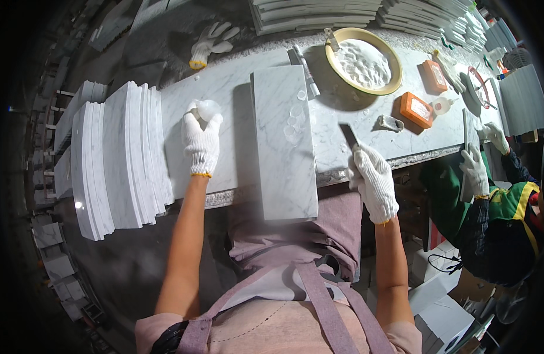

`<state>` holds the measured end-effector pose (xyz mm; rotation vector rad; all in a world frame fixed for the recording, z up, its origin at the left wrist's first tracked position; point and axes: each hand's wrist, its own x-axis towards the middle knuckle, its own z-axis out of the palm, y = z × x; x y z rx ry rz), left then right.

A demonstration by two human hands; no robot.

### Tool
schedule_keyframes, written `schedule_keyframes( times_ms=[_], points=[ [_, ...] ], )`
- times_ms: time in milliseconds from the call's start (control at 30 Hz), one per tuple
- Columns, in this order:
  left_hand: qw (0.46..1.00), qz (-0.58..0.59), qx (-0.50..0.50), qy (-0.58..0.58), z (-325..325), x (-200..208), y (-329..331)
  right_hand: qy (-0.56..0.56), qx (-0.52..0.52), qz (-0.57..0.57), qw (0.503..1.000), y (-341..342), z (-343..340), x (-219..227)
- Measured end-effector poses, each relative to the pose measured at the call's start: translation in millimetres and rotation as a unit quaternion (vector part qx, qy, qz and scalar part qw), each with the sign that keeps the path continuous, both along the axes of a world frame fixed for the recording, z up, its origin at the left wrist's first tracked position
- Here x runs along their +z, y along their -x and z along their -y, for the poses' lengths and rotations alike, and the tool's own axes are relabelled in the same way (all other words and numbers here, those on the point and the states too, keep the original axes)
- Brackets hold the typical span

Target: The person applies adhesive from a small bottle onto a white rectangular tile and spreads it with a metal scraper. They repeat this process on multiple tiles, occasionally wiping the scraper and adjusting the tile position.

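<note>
A pale marble slab (284,141) lies across the work table in front of me, its near end jutting past the table's edge. Clear wet rings (294,121) mark its upper right part. To the slab's left, my left hand (201,138), in a white knit glove, is closed around a small translucent squeeze bottle (208,110). On the other side, my gloved right hand (371,180) grips a dark flat blade (348,135) like a scraper, its tip pointing up and left. My fingers cover its lower end. Neither hand touches the slab.
Upright marble slabs (127,153) stand at the left. Beyond the slab are a tube (306,71) and a yellow-rimmed basin (396,71) of white powder. Orange boxes (416,110) and another squeeze bottle (442,105) sit right. A co-worker (490,218) works at far right.
</note>
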<state>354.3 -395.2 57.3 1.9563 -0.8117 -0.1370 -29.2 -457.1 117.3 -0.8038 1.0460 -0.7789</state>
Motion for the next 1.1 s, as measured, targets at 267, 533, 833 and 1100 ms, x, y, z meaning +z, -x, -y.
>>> schedule_keyframes(
  times_ms=[267, 533, 833, 1100],
  points=[
    [0.981, 0.155, -0.098, 0.059, -43.2, 24.4, 70.0, 0.049, 0.007, 0.024, 0.998, -26.9, 41.6, 4.4],
    [0.895, 0.297, -0.329, 0.058, 26.3, 52.3, 113.3, 0.052, -0.049, 0.054, 0.996, -26.8, 36.7, -17.7],
    [0.919, 0.283, -0.247, -0.118, 92.8, 51.5, 94.9, 0.046, -0.051, 0.067, 0.995, -16.9, 36.9, -22.1],
    [0.815, 0.439, -0.338, -0.172, 91.4, 49.8, 104.1, 0.029, -0.063, 0.096, 0.993, -13.7, 38.9, -26.2]
  ],
)
